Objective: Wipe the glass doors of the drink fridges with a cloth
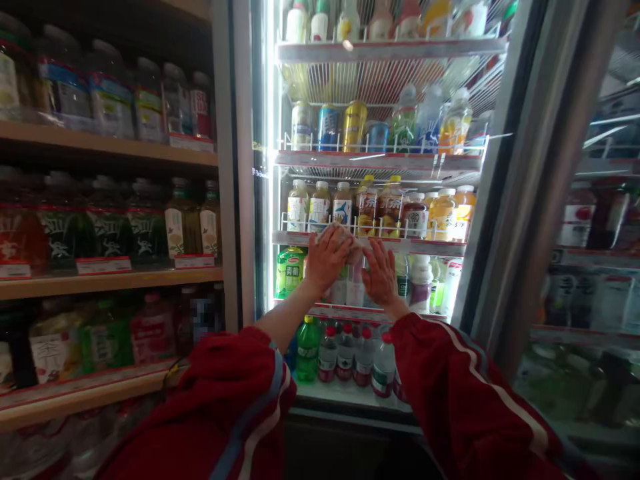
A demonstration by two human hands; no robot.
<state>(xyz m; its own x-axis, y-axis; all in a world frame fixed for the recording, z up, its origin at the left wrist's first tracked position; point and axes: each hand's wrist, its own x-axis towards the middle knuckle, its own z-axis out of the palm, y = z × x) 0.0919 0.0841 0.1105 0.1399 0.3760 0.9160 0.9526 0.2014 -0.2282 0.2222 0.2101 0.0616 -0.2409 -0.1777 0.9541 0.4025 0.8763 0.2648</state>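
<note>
pale cloth (357, 253) bunched and gripped under the left hand (327, 259), before a shelf edge (425, 248) of a lit cooler (244, 200), right hand (379, 272) held loosely spread just beside, bottles (367, 203) ranged behind

Lit cooler (243, 200), top down: 1st visible shelf (393, 50) carried bottles (349, 25). 2nd shelf (320, 160) had a blue can (328, 125), a gold can (355, 123), more drinks. 3rd shelf (430, 249) had 2 yellow-capped bottles (367, 205) among others. Red-capped bottles (345, 360) stood on the cooler floor (333, 398). Wooden shelves (100, 142) at left carried bottle rows (111, 93).
</note>
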